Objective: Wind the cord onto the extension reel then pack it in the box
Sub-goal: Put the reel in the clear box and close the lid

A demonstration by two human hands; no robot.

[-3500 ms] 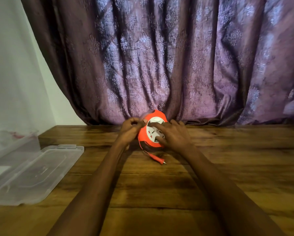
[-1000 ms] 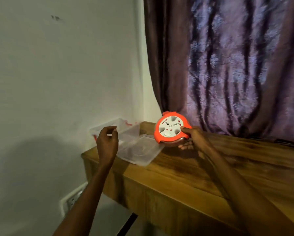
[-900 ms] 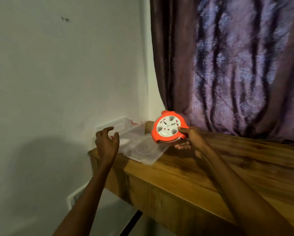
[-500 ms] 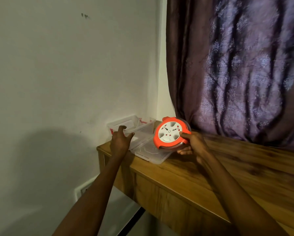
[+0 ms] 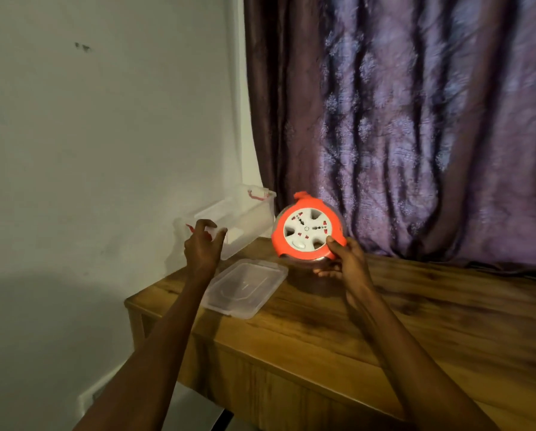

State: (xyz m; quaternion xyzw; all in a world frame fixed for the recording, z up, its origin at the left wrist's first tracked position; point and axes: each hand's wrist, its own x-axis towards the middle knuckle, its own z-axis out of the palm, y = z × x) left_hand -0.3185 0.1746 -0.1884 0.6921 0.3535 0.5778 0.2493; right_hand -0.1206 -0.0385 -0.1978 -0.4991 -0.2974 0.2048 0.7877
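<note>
Right hand [image 5: 343,264] grasping the reel [image 5: 307,233] by its lower right edge, thumb on the orange rim, fingers behind; reel held above the table [image 5: 369,325], tilted so that its white socket face turns toward the camera; a small orange tab projects from the top of the rim; no loose cord can be seen hanging from it. Left hand [image 5: 203,247] at the near end wall of the clear plastic box [image 5: 245,219], thumb and fingers curled about the rim; box open, raised at an angle off the far left corner of the table, close to the white wall [image 5: 105,135]; red clips on both end walls. Clear lid [image 5: 245,287] flat on the table, between the two hands and below the box. Purple patterned curtain [image 5: 416,126] behind the table.
</note>
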